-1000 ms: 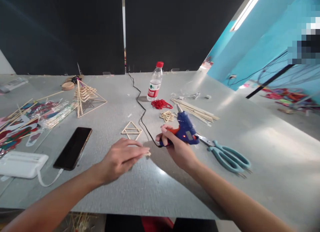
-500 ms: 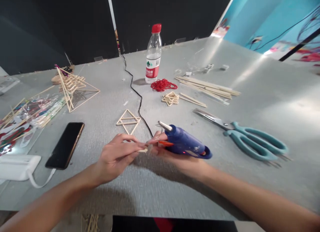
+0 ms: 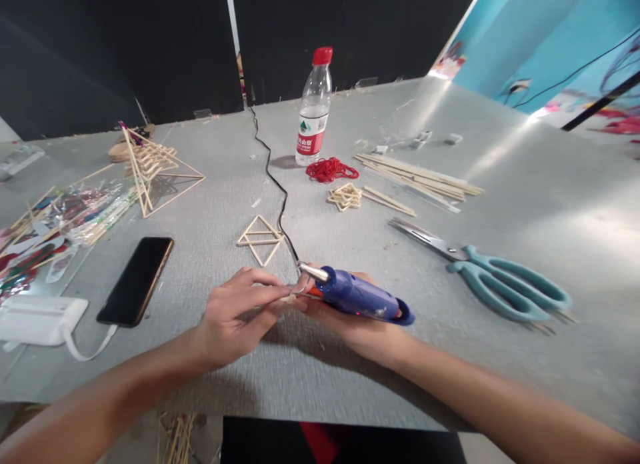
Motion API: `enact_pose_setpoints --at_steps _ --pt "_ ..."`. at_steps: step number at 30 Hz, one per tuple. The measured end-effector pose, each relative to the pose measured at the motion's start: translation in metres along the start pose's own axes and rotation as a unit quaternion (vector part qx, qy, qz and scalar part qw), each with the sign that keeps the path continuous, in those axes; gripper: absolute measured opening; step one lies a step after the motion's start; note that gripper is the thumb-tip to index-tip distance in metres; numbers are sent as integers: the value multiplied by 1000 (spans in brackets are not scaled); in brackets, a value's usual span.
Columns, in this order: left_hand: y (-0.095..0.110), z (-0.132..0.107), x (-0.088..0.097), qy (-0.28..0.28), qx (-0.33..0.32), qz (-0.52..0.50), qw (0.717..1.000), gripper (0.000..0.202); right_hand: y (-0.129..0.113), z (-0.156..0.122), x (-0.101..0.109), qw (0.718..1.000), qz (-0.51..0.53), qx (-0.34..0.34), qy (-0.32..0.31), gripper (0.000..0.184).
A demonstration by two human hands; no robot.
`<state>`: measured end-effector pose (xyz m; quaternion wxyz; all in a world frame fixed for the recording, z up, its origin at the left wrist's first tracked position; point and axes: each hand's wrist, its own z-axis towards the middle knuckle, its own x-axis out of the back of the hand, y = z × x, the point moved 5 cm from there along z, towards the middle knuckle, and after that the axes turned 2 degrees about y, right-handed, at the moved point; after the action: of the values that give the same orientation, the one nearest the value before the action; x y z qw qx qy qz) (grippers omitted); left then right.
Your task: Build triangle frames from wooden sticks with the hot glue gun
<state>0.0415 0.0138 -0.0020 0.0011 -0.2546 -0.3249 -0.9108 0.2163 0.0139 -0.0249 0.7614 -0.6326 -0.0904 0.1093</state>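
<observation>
My right hand [image 3: 357,324] is wrapped round a blue hot glue gun [image 3: 360,296], its metal nozzle pointing left. My left hand [image 3: 243,311] is closed in a pinch on a small pale wooden stick piece [image 3: 289,299], and its fingertips meet those of my right hand. Most of that piece is hidden by the fingers. Just beyond my left hand a diamond-shaped stick frame with crossbars [image 3: 261,241] lies flat on the table. Past the glue gun is a small star-shaped stack of sticks [image 3: 345,196].
Teal-handled scissors [image 3: 500,277] lie at right, below loose sticks [image 3: 417,177]. A bottle [image 3: 313,111] stands behind red string [image 3: 332,170]. At left are a phone [image 3: 136,281], a white power bank [image 3: 43,319] and a stick pyramid [image 3: 150,171]. A black cord [image 3: 283,201] runs down the middle.
The glue gun has shifted left and slightly down, its nozzle now nearer my left fingertips. My two hands have come closer together. The whole view has shifted slightly.
</observation>
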Motion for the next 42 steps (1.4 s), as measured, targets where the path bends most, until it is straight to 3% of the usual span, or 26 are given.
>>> enact_pose_setpoints --at_steps 6,38,42 --pt "0 -4 -3 9 60 -47 997 18 11 -2 -2 999 -2 -32 2 17" --pt "-1 -4 -4 1 91 -85 992 23 15 -3 -1 1000 -20 -15 18 19" --pt "-3 -5 -4 4 124 -78 989 21 18 -2 0 999 -21 -37 33 20"
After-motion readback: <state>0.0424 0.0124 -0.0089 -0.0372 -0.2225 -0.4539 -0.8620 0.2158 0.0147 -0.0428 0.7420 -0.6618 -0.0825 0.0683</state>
